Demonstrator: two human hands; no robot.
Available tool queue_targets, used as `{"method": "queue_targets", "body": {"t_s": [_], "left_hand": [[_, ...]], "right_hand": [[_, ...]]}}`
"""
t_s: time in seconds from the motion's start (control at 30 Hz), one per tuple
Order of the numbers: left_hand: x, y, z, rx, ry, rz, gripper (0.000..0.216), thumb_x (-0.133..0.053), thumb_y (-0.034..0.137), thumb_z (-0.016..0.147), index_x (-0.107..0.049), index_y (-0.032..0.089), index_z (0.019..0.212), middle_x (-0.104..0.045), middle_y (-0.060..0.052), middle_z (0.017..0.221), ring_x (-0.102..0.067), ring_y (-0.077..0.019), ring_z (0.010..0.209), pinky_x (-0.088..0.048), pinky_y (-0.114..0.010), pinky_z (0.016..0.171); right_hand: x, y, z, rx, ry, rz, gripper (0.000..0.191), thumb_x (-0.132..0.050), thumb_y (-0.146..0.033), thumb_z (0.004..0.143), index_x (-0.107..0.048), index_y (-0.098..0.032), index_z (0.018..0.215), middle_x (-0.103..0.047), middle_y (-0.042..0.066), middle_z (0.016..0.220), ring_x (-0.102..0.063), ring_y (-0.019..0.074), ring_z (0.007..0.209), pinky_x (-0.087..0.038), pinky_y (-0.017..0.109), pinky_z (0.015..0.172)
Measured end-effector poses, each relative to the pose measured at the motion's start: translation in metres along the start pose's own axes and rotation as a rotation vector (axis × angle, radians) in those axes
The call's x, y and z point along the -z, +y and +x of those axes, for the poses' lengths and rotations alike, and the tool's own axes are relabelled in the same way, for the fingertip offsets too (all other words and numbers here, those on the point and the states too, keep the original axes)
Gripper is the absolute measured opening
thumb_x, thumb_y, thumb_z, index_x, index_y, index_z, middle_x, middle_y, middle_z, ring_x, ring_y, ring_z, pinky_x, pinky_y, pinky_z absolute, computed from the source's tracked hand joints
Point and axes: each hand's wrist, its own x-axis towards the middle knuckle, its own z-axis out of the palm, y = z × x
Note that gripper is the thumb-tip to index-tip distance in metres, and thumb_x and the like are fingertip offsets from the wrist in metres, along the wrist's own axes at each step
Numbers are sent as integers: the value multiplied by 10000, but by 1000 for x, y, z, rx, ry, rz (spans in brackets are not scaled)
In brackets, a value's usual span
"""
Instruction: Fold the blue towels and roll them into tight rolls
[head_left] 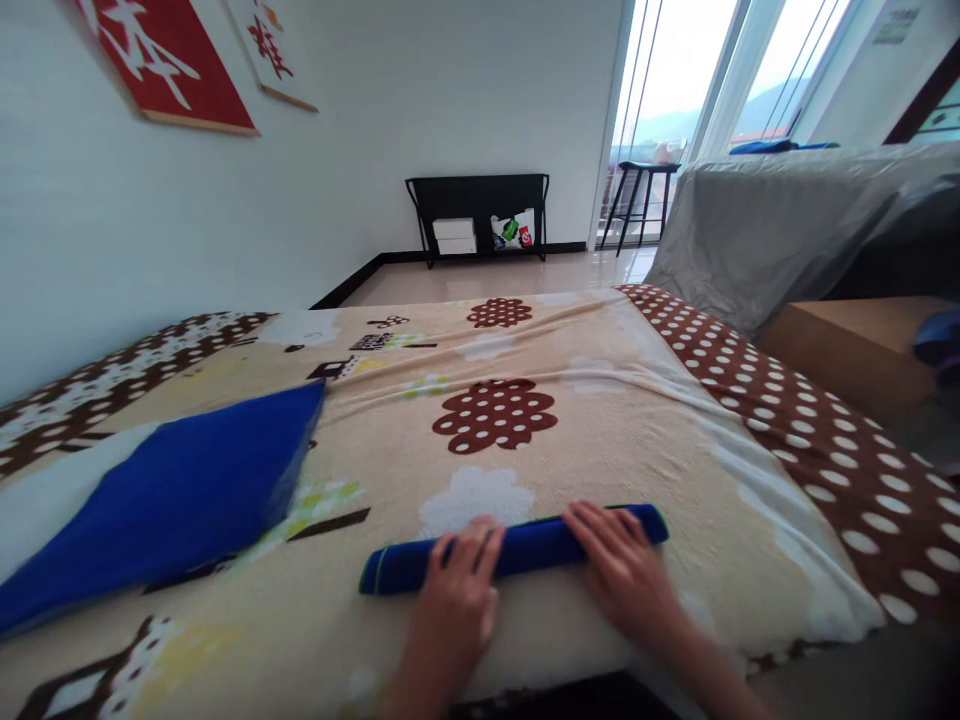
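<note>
A dark blue cloth rolled into a tight long roll [529,548] lies across the near edge of a bed covered with a beige blanket [600,420] with brown dotted flower shapes. My left hand [459,592] rests on the roll's left half, fingers stretched flat over it. My right hand [621,562] lies on the right half, fingers also flat and spread on the roll. Neither hand wraps round it.
A folded blue cloth [172,500] lies on the bed to the left. A grey-covered piece of furniture [772,230] and a wooden box [855,345] stand right of the bed. A black shelf [480,215] stands against the far wall, a stool [641,200] by the window.
</note>
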Motion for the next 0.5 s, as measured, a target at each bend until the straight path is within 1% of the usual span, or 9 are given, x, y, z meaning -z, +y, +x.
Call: {"method": "queue_targets", "body": {"t_s": [0.07,0.1,0.13,0.17,0.23,0.3,0.37,0.43,0.5], "left_hand": [[-5,19,12,-109,-36,-38,630,-475,135,827,-428,169,1455,-546,-87,1449,-486,-220,1337,-342,-389,1089],[-7,21,12,-130,-47,-33,621,-474,168,857,-401,168,1473,-529,-86,1466,-476,-218,1349,-342,-388,1097],[-8,17,9,-130,-51,-17,609,-475,202,885,-383,176,1486,-519,-86,1476,-474,-220,1353,-340,-391,1099],[-8,8,2,-113,-48,7,598,-482,234,906,-375,192,1493,-516,-85,1479,-480,-222,1350,-335,-393,1099],[-6,-19,-19,-53,-31,65,588,-510,287,922,-382,217,1492,-522,-90,1473,-498,-231,1333,-305,-402,1108],[-2,-48,-41,-1,-10,119,587,-540,331,917,-408,218,1477,-535,-107,1458,-520,-243,1308,-268,-421,1122],[0,-68,-55,28,-6,137,583,-556,351,910,-430,210,1462,-551,-121,1440,-540,-255,1280,-250,-443,1121],[-2,-80,-57,22,-4,131,556,-560,368,914,-458,208,1436,-588,-117,1401,-572,-256,1229,-256,-453,1099],[-7,-90,-51,-10,-7,117,493,-563,376,924,-505,224,1390,-641,-96,1333,-605,-245,1161,-288,-440,1056]], "right_hand": [[-5,-15,10,107,-88,51,658,-430,-109,874,-356,-213,1520,-460,49,1496,-416,191,1387,-346,386,1110],[-5,-15,11,134,-118,55,657,-435,-123,889,-330,-213,1532,-433,48,1514,-400,188,1401,-349,389,1122],[-5,-10,9,139,-135,44,651,-439,-135,905,-313,-215,1538,-417,48,1523,-394,187,1407,-351,395,1130],[-3,0,4,130,-144,21,642,-441,-143,920,-302,-219,1542,-409,47,1528,-395,187,1407,-353,402,1135],[4,27,-13,104,-156,-38,628,-441,-163,942,-285,-223,1547,-407,50,1528,-404,191,1402,-351,418,1141],[10,53,-30,79,-158,-80,620,-453,-201,954,-281,-233,1549,-424,51,1518,-423,194,1391,-356,422,1136],[13,69,-40,51,-151,-84,614,-469,-223,952,-300,-246,1542,-456,54,1497,-451,199,1370,-365,427,1127],[13,77,-39,12,-154,-38,582,-476,-218,947,-358,-252,1516,-494,64,1466,-484,209,1341,-369,448,1114],[11,81,-28,-23,-201,58,519,-481,-208,948,-440,-242,1464,-542,76,1421,-516,222,1303,-377,470,1090]]}}
